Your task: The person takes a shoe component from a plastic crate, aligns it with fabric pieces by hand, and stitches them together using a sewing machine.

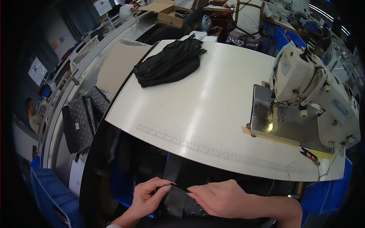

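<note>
Below the front edge of the white sewing table (190,106), my left hand (152,195) pinches the edge of a dark fabric piece (173,201) between thumb and finger. My right hand (218,199) grips the same piece farther right, its fingertips closed on the edge. Perforations show on the part of the piece below my right hand. A sewing machine (292,83) with a lit lamp stands on the table's right, and small red-and-black snips (310,155) lie at its front.
A crumpled black cloth (167,62) lies on the table's back left. Perforated dark pieces (78,125) and a beige sheet (118,64) sit on the metal rail at left. Blue bins (53,193) flank me. Other people (245,21) sit at stations behind and to the left.
</note>
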The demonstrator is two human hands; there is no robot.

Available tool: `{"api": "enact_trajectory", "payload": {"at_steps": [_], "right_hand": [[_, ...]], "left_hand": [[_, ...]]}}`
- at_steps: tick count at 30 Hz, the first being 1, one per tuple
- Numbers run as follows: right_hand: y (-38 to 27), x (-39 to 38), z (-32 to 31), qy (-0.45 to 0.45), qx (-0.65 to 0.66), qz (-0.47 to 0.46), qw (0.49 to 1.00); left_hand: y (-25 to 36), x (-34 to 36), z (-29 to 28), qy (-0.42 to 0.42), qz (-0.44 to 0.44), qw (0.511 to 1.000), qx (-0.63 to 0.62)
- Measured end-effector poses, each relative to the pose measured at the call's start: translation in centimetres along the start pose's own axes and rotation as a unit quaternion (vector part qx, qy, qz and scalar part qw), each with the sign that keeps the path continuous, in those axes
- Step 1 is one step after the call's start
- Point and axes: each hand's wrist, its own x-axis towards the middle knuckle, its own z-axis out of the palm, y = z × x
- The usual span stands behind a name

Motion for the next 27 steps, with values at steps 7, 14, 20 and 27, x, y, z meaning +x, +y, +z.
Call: {"api": "enact_trajectory", "payload": {"at_steps": [7,14,20,27], "right_hand": [[0.5,3.7,1.3,0.119,0.388,0.118,0.906],[7.2,-2.0,-2.7,0.229,0.625,0.388,0.638],[10.4,-5.3,-6.9,0.261,0.548,0.506,0.613],[11.9,-6.2,-7.6,0.273,0.489,0.547,0.622]], "left_hand": [[11.6,5.7,-3.2,0.082,0.371,0.750,0.541],[12.8,23.0,8.4,-0.217,0.527,0.677,0.466],[10.2,29.3,16.4,-0.398,0.313,0.826,0.250],[11.5,31.4,17.0,-0.479,0.107,0.864,0.115]]}}
